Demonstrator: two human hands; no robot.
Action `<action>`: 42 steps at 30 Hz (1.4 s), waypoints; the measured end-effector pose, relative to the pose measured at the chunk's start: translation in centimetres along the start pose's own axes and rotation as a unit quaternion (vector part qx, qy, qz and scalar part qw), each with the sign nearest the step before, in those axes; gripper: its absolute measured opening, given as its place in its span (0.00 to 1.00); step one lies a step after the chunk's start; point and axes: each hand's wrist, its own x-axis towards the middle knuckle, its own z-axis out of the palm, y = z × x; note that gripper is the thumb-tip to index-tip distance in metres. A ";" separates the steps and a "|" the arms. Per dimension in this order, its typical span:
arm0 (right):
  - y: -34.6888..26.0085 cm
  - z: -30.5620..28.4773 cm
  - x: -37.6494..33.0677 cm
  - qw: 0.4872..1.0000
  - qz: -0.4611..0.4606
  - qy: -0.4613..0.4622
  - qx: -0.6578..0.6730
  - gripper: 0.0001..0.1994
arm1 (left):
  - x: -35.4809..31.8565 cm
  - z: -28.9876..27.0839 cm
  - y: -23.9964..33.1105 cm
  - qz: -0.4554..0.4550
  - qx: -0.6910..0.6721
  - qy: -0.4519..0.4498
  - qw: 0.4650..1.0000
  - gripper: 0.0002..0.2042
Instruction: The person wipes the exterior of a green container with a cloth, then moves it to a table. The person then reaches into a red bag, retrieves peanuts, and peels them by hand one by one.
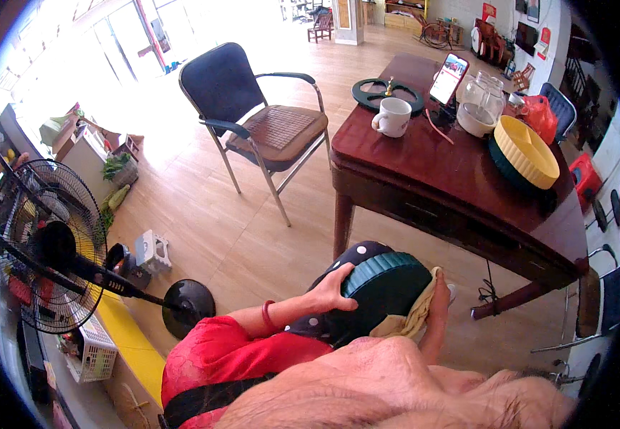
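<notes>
A round dark green ribbed box point(389, 277) is held tilted on edge over my lap, its flat face toward me. My left hand point(335, 292) grips its left rim, with the thumb spread from the fingers. A pale yellow cloth point(417, 309) lies in my right hand point(436, 304) and is pressed against the box's right edge. My right fingers are partly hidden behind the cloth. Dark polka-dotted fabric point(362, 252) covers my lap beneath the box.
Ahead stands a dark red wooden table point(410, 168) with a white mug point(394, 118), a phone point(449, 79), a glass jar point(480, 107), a divided green tray point(378, 89) and a yellow ribbed tray point(528, 154). An armchair point(260, 118) and a fan point(56, 243) stand leftward.
</notes>
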 end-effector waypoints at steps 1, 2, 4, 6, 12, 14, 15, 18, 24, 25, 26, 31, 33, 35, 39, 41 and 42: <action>-0.9 0.1 -0.4 0.999 -0.029 -0.012 -0.030 0.19 | -0.1 0.1 0.2 0.014 0.003 0.014 1.000 0.31; -1.8 0.1 -0.9 0.997 -0.056 -0.021 -0.057 0.19 | 0.0 0.2 0.3 0.027 0.008 0.023 0.999 0.29; -4.2 2.3 -2.0 0.944 -0.276 -0.075 -0.166 0.18 | 0.0 0.6 0.1 0.032 0.006 0.007 0.999 0.28; -7.9 5.5 -4.2 0.837 -0.448 -0.145 -0.277 0.17 | 0.2 0.8 0.0 0.053 0.016 -0.010 0.998 0.28; -10.3 10.7 -9.1 0.696 -0.575 -0.193 -0.385 0.16 | 0.6 0.8 -1.2 0.083 -0.061 0.000 0.995 0.28; -9.8 10.2 -8.5 0.763 -0.508 -0.169 -0.363 0.17 | -0.2 0.7 -1.2 0.074 -0.006 0.025 0.997 0.28; -9.3 9.7 -7.6 0.812 -0.453 -0.135 -0.341 0.17 | -0.3 0.2 -1.1 0.016 0.006 0.005 1.000 0.28; -7.3 4.9 -2.8 0.933 -0.242 -0.131 -0.233 0.19 | -0.8 0.1 -0.7 0.031 0.041 0.030 0.998 0.28; 5.1 -2.4 -1.5 0.938 0.168 -0.095 0.288 0.20 | 0.2 0.1 -1.4 0.036 0.010 0.008 0.999 0.31; 5.6 -2.2 -2.8 0.930 0.168 -0.089 0.313 0.20 | 0.1 0.2 -1.6 0.038 0.012 -0.002 0.999 0.32; 5.8 -2.1 -3.7 0.926 0.165 -0.087 0.328 0.20 | 0.0 0.1 -1.7 0.041 0.016 -0.013 0.999 0.33; -0.1 -2.5 -4.2 0.932 0.146 -0.124 0.309 0.20 | -1.3 0.0 -1.1 0.048 -0.015 -0.027 0.998 0.40; -5.4 -2.6 -4.5 0.943 0.142 -0.155 0.258 0.20 | -1.7 0.3 -0.7 0.037 -0.073 -0.017 0.997 0.40; -8.9 -2.4 -4.8 0.965 0.110 -0.172 0.166 0.20 | -1.4 0.4 -0.6 0.025 -0.100 -0.042 0.994 0.41; -10.0 -0.9 -1.8 0.935 -0.084 -0.283 -0.197 0.15 | -0.4 0.1 0.0 0.036 -0.013 -0.125 0.991 0.43; -11.2 0.6 -2.0 0.907 -0.105 -0.339 -0.228 0.20 | -0.1 0.4 0.0 0.076 -0.001 -0.115 0.990 0.42; -11.4 1.3 -2.1 0.896 -0.140 -0.330 -0.262 0.20 | 0.0 0.4 0.0 0.064 -0.006 -0.106 0.992 0.42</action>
